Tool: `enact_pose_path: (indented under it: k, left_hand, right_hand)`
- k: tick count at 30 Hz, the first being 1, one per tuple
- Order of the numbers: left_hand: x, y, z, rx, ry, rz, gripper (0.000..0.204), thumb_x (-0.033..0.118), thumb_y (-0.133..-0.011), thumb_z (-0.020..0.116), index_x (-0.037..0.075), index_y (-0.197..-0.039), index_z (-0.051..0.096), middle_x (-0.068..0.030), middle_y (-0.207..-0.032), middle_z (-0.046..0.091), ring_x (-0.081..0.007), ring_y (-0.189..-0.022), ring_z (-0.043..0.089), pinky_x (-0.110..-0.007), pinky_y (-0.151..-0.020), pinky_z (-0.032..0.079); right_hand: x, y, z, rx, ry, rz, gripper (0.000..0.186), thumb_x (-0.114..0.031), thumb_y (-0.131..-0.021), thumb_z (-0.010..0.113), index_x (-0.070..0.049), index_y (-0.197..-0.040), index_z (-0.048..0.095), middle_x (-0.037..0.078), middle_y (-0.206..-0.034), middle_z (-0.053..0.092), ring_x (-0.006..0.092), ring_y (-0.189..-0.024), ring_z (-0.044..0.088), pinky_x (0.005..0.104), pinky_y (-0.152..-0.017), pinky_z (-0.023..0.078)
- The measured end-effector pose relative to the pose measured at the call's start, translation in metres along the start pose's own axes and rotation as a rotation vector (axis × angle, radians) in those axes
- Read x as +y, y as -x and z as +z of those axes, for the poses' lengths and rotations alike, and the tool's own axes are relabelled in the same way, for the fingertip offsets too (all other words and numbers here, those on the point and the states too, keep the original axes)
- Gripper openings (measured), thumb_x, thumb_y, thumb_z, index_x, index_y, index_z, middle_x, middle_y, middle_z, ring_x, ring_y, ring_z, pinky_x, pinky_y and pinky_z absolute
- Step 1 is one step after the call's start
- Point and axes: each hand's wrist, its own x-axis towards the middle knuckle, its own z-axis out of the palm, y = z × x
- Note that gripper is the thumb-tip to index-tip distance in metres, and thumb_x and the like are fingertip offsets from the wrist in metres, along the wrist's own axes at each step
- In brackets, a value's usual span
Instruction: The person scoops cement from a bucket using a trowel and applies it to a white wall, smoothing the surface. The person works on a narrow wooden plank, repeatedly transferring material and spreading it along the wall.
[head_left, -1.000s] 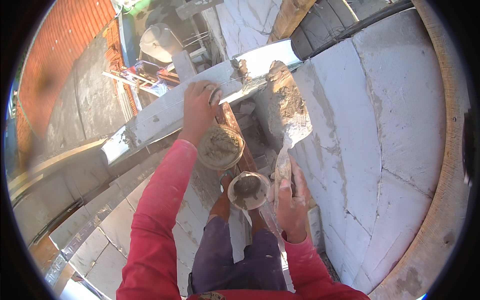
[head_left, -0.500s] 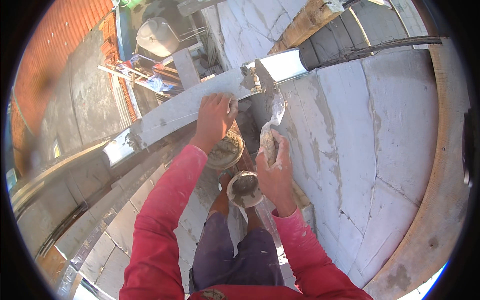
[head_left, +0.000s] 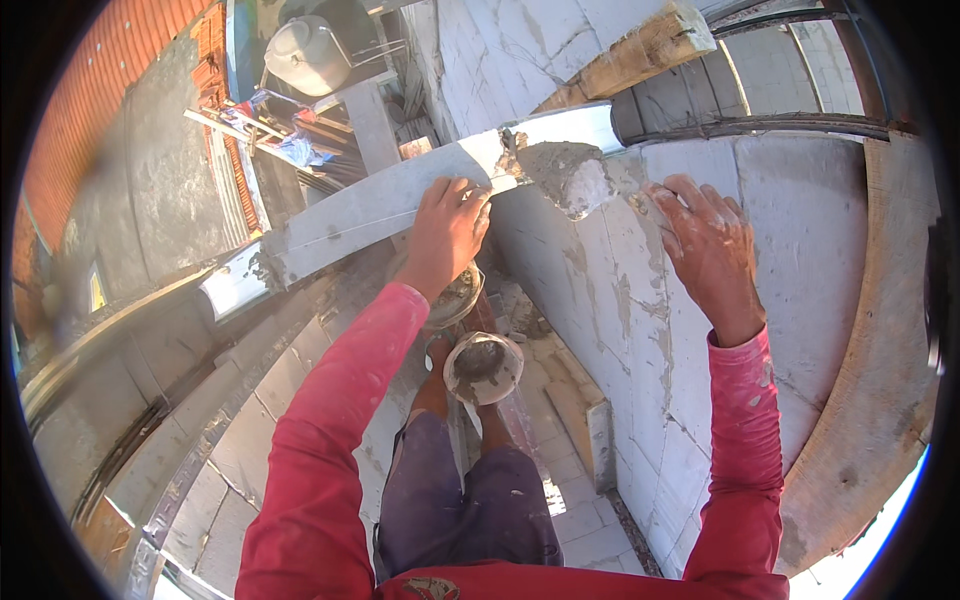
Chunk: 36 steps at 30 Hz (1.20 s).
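Note:
My right hand is closed round the handle of a trowel, whose mortar-coated blade lies at the long grey ledge, beside a crumbly patch near its white section. My left hand rests on the ledge's near edge, fingers bent round something I cannot make out. Below it a bucket of mortar is partly hidden by the hand. A smaller bucket with grey contents stands lower, above my legs on a reddish plank.
Pale block walls rise at right and lower left, with a curved timber at the right rim and a wooden beam above. Beyond the ledge lie scrap wood, a pale container and an orange tiled roof.
The trowel has swung from upright, blade forward, to sideways at the ledge. My right hand has moved forward and right, now palm down. My left hand has shifted slightly right along the ledge.

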Motion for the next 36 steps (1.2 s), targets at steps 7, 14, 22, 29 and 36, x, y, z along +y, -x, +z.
enact_pose_path:
  k: [7, 14, 22, 29, 36]
  left_hand:
    - [-0.007, 0.002, 0.006, 0.010, -0.033, 0.021, 0.032, 0.010, -0.086, 0.075, 0.009, -0.117, 0.068, -0.0117, -0.116, 0.062, -0.0357, -0.108, 0.057, -0.047, -0.096, 0.049]
    - [-0.005, -0.003, 0.003, -0.006, -0.068, 0.017, 0.031, 0.013, -0.083, 0.076, 0.012, -0.114, 0.071, -0.0082, -0.116, 0.063, -0.0279, -0.109, 0.057, -0.042, -0.094, 0.049]
    - [-0.012, -0.001, 0.003, -0.006, -0.086, 0.014, 0.032, 0.013, -0.083, 0.076, 0.011, -0.114, 0.070, -0.0084, -0.115, 0.063, -0.0283, -0.109, 0.058, -0.042, -0.094, 0.048]
    - [-0.005, -0.004, 0.002, 0.005, -0.058, -0.007, 0.031, 0.012, -0.082, 0.076, 0.011, -0.112, 0.069, -0.0088, -0.114, 0.063, -0.0293, -0.108, 0.058, -0.043, -0.095, 0.049]
    - [-0.008, -0.005, -0.001, -0.062, -0.001, -0.036, 0.039, 0.011, -0.083, 0.078, 0.009, -0.120, 0.067, -0.0134, -0.117, 0.064, -0.0380, -0.113, 0.057, -0.049, -0.098, 0.049]
  right_hand:
    - [0.004, -0.049, 0.001, 0.058, 0.163, -0.201, 0.024, -0.007, -0.087, 0.064, -0.017, -0.106, 0.074, -0.002, -0.105, 0.065, 0.0168, -0.092, 0.063, 0.0360, -0.077, 0.049]
    - [0.007, -0.077, -0.017, 0.117, 0.189, -0.286, 0.019, -0.010, -0.089, 0.062, -0.018, -0.098, 0.076, -0.003, -0.098, 0.063, 0.0165, -0.089, 0.064, 0.0365, -0.080, 0.050]
    - [0.006, -0.091, -0.030, 0.075, 0.191, -0.277, 0.018, -0.011, -0.089, 0.060, -0.018, -0.092, 0.077, 0.000, -0.091, 0.063, 0.0190, -0.088, 0.067, 0.0385, -0.081, 0.051]
    - [0.004, -0.108, -0.001, -0.029, 0.190, -0.305, 0.029, -0.004, -0.080, 0.075, -0.016, -0.106, 0.080, -0.001, -0.101, 0.067, 0.0209, -0.094, 0.067, 0.0393, -0.087, 0.051]
    - [0.005, -0.114, -0.018, 0.092, 0.195, -0.366, 0.026, -0.007, -0.085, 0.069, -0.017, -0.106, 0.080, 0.001, -0.109, 0.070, 0.0224, -0.096, 0.070, 0.0388, -0.088, 0.053]
